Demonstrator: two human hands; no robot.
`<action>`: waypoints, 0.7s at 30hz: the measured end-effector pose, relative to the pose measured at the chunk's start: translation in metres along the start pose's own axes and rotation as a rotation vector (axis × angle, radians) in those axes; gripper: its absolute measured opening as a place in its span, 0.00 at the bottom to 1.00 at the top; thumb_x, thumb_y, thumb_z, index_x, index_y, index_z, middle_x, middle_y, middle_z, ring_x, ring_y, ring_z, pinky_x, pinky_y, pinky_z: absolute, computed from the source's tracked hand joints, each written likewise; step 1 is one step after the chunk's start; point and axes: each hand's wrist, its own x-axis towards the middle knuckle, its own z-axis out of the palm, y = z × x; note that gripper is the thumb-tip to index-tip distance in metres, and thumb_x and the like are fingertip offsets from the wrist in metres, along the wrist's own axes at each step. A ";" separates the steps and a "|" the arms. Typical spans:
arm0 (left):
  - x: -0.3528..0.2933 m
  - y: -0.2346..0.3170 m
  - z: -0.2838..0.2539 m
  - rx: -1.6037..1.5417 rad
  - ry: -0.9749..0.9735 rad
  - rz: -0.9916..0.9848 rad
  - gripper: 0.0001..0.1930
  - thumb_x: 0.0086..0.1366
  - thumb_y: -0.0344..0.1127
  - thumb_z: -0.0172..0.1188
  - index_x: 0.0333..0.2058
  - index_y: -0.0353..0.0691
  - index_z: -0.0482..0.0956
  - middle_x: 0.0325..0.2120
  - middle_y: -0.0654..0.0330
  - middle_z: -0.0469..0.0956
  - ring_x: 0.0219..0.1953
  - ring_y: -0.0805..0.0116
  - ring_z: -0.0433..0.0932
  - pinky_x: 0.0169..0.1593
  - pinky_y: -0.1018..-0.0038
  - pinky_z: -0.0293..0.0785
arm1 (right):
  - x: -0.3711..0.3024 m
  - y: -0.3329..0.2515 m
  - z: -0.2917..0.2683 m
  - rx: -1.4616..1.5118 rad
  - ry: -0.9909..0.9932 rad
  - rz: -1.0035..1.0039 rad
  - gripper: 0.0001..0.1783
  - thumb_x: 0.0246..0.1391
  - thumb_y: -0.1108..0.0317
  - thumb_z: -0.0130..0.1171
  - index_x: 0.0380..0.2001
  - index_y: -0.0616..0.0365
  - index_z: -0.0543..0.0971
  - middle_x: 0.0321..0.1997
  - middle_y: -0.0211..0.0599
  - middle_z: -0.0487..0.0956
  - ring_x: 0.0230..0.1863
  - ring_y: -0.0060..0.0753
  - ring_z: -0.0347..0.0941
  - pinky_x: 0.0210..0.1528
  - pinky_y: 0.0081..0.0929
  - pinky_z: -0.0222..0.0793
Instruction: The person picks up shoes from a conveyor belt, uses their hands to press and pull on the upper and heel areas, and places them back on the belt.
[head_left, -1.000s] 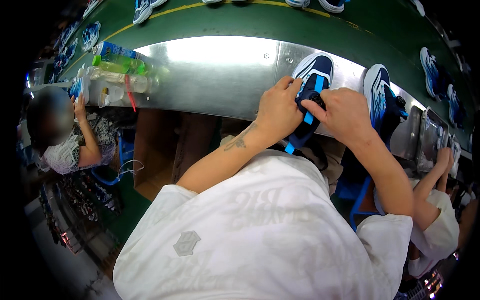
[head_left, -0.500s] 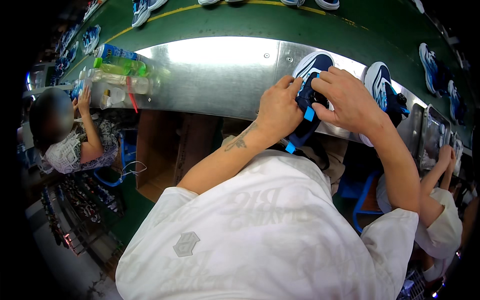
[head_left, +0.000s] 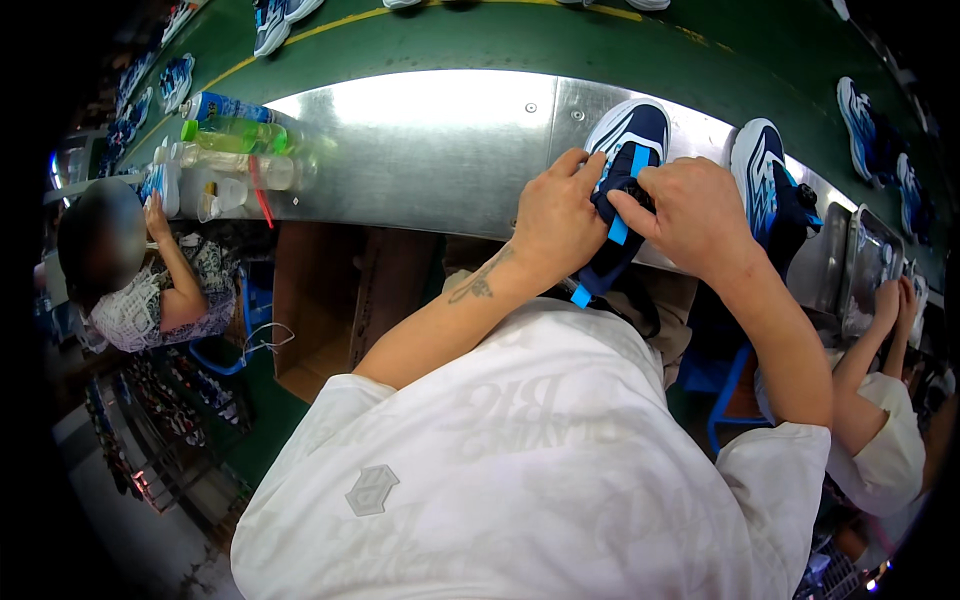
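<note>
- Blue and white sports shoe point(head_left: 625, 160) lies on the shiny metal shelf point(head_left: 440, 150) in front of me.
- My left hand point(head_left: 555, 215) holds its side; my right hand point(head_left: 695, 215) has slid nearer, now pinching the bright blue strap point(head_left: 620, 228).
- Green plastic bottle point(head_left: 235, 135) with a blue-labelled can lie far left.

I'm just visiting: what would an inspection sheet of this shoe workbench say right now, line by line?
Surface: shiny metal bench beside a green conveyor belt.
Job's things: navy and white sneaker held by both hands; a bright blue strip sticks out of it.
Clutter: second sneaker to the right; plastic bottles at the left end.
Hands: left hand and right hand both grip the shoe.
Cables: thin white cord below the bench.
Surroundings: seated co-workers on either side; more sneakers on the belt.
</note>
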 end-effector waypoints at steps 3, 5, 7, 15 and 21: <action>0.000 0.000 0.001 -0.001 0.010 0.012 0.24 0.54 0.21 0.62 0.53 0.29 0.82 0.47 0.47 0.83 0.39 0.42 0.85 0.43 0.57 0.82 | -0.004 -0.011 0.007 -0.036 0.013 0.154 0.29 0.61 0.42 0.61 0.19 0.57 0.83 0.14 0.43 0.78 0.20 0.49 0.79 0.25 0.42 0.73; 0.001 0.001 0.002 -0.005 0.007 0.010 0.24 0.54 0.21 0.61 0.53 0.29 0.82 0.47 0.47 0.83 0.39 0.42 0.85 0.42 0.57 0.82 | -0.005 -0.017 0.009 -0.057 0.011 0.233 0.29 0.61 0.41 0.61 0.20 0.57 0.84 0.14 0.43 0.78 0.20 0.48 0.79 0.24 0.42 0.73; 0.001 0.000 0.001 -0.011 0.001 0.000 0.24 0.54 0.21 0.61 0.53 0.30 0.82 0.47 0.47 0.83 0.39 0.42 0.85 0.42 0.58 0.82 | -0.004 -0.021 0.008 -0.069 -0.021 0.294 0.28 0.60 0.42 0.62 0.21 0.57 0.85 0.15 0.44 0.78 0.21 0.47 0.79 0.26 0.43 0.73; 0.002 -0.003 0.000 -0.001 -0.022 0.044 0.26 0.53 0.27 0.64 0.53 0.27 0.80 0.46 0.42 0.81 0.39 0.41 0.85 0.42 0.57 0.83 | -0.001 0.003 0.012 0.114 0.203 -0.052 0.26 0.59 0.45 0.64 0.19 0.57 0.81 0.19 0.44 0.80 0.25 0.49 0.78 0.30 0.46 0.72; 0.000 -0.004 0.000 -0.011 -0.027 0.022 0.26 0.52 0.27 0.64 0.53 0.28 0.80 0.46 0.42 0.81 0.39 0.41 0.85 0.42 0.57 0.83 | -0.006 -0.008 0.016 0.095 0.095 0.141 0.25 0.55 0.46 0.67 0.21 0.58 0.79 0.20 0.43 0.78 0.27 0.50 0.77 0.33 0.45 0.73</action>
